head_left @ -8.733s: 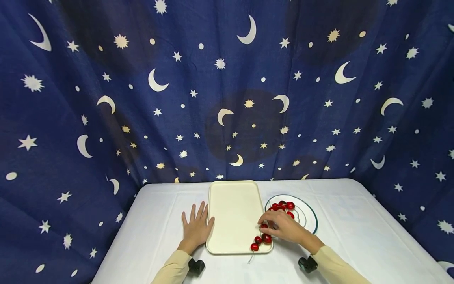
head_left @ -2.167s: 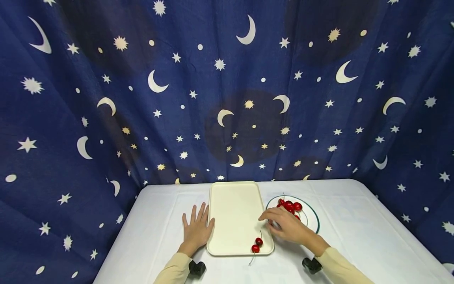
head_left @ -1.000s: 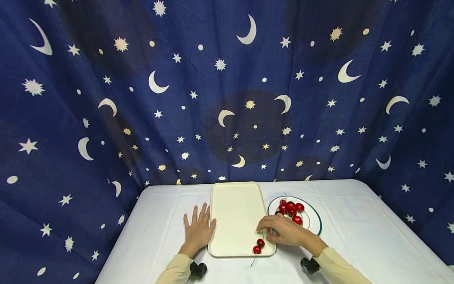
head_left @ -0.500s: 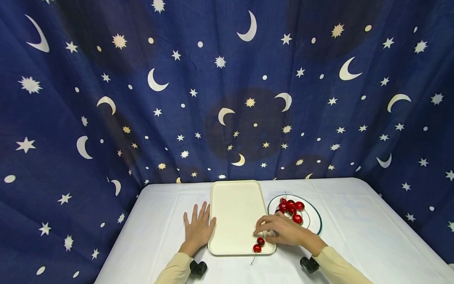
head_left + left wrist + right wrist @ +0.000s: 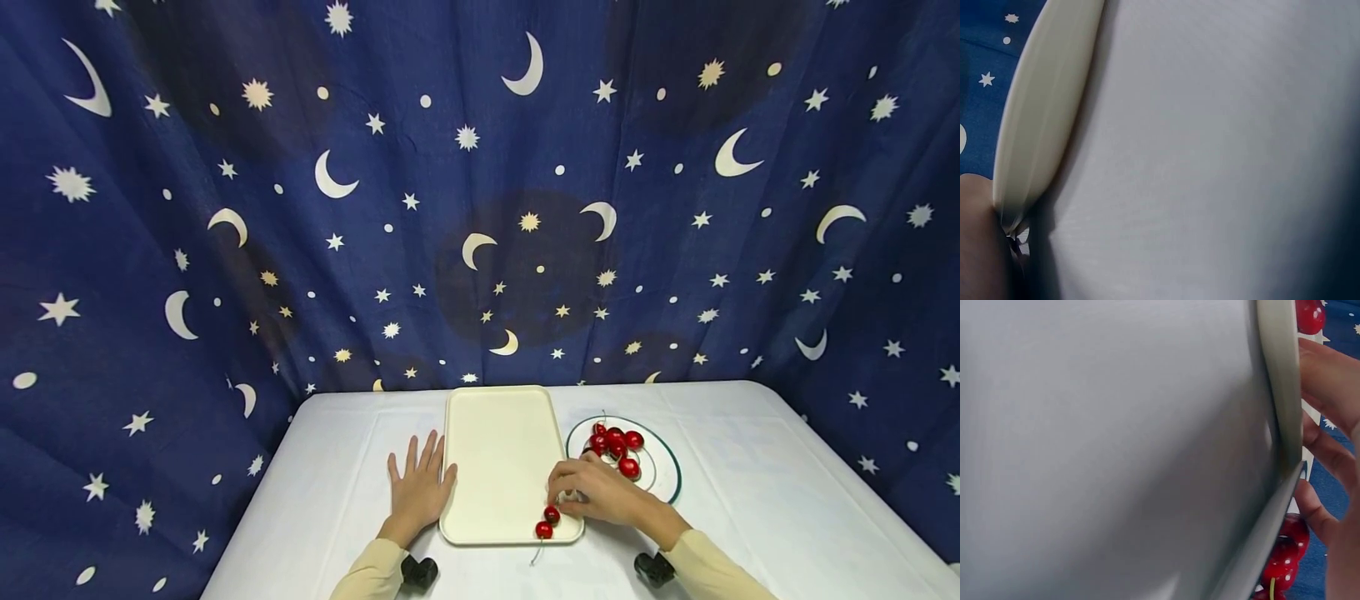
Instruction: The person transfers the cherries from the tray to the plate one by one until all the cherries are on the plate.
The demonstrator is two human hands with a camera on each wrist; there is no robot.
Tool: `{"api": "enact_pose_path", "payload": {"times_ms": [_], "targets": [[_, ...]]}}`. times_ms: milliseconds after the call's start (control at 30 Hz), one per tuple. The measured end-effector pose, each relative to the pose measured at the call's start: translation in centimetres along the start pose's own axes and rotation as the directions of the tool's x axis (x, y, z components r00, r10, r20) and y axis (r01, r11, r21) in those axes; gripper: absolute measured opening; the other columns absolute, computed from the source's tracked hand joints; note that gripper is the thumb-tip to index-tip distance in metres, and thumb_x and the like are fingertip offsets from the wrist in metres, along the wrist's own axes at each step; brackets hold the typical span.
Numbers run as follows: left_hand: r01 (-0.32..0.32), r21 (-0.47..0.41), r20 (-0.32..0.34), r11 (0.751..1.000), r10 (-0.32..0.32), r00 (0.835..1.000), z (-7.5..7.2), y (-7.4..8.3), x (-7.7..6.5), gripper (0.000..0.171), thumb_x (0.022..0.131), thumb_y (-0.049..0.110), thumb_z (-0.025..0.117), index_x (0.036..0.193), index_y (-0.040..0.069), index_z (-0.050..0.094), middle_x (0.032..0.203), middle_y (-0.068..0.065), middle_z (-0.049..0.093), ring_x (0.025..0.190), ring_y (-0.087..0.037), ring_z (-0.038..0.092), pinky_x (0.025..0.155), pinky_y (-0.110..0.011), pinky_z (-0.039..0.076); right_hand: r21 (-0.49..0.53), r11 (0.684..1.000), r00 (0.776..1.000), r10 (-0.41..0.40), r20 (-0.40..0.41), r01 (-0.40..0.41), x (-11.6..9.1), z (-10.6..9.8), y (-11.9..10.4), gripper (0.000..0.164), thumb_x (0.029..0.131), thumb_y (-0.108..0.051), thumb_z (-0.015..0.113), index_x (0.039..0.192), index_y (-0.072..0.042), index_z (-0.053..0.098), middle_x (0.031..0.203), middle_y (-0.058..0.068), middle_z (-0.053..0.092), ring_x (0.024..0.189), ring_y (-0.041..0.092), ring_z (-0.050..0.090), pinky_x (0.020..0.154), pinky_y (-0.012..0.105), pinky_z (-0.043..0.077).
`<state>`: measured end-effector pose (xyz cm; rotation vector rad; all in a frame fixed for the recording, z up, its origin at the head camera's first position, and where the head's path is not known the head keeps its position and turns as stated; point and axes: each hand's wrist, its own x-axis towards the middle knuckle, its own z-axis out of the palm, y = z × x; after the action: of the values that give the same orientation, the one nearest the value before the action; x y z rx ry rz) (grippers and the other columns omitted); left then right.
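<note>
My left hand (image 5: 418,490) lies flat on the cloth with fingers spread, thumb against the left edge of a cream rectangular tray (image 5: 498,450). My right hand (image 5: 596,492) reaches over the tray's near right corner, its finger and thumb pinching at the stem end of a dark red cherry (image 5: 552,515). Just nearer, a second cherry (image 5: 543,530) sits on the tray, its stem hanging over the front rim. To the right stands a white plate (image 5: 663,467) with a green rim, holding several cherries (image 5: 617,442). The right wrist view shows the fingers (image 5: 1329,381) beyond the tray rim.
A white cloth covers the table (image 5: 757,500). Behind it hangs a dark blue curtain (image 5: 420,242) with moons and stars. The plate stands close to the tray's right side, partly under my right hand.
Several cherries lay at the tray's corner earlier; two are there now. Lately my right hand has moved down from beside the plate, its fingers closing at the upper cherry. The left hand stays put.
</note>
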<state>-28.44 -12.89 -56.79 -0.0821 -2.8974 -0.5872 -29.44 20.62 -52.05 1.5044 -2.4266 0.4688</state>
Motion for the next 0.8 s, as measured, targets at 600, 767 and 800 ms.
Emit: {"api": "enact_pose_path", "payload": {"times_ms": [600,767,800], "targets": [[-0.01,0.016,-0.007,1.0,0.01,1.0,0.11,-0.22,0.1,0.063,0.105,0.047,0.042,0.159,0.014,0.04,0.17,-0.005,0.034,0.16,-0.039,0.021,0.124,-0.072,0.005,-0.018,1.0,1.0,0.003,-0.018,-0.003,0.13,0.04,-0.06,0.006,0.095,-0.033,0.072,0.09,-0.03,0.071,0.096,-0.015,0.067,0.086,0.0,0.059,0.078,0.022,0.035],[-0.005,0.035,-0.007,0.999,0.006,1.0,0.52,-0.5,0.16,0.063,0.106,0.05,0.039,0.16,0.018,0.038,0.171,-0.001,0.031,0.161,-0.036,0.02,0.125,-0.071,0.004,-0.026,1.0,0.999,0.013,-0.036,-0.014,0.14,-0.06,-0.19,0.006,0.095,-0.027,0.073,0.092,-0.028,0.068,0.098,-0.012,0.068,0.092,0.002,0.06,0.079,0.025,0.04],[-0.008,0.034,-0.008,0.999,0.008,1.0,0.53,-0.5,0.1,0.063,0.106,0.05,0.039,0.16,0.018,0.038,0.171,-0.001,0.032,0.161,-0.037,0.02,0.125,-0.071,0.004,-0.022,0.999,0.999,0.029,-0.042,-0.03,0.13,-0.12,-0.2,0.006,0.094,-0.026,0.074,0.093,-0.027,0.068,0.098,-0.012,0.068,0.092,0.002,0.06,0.079,0.026,0.04]]}}
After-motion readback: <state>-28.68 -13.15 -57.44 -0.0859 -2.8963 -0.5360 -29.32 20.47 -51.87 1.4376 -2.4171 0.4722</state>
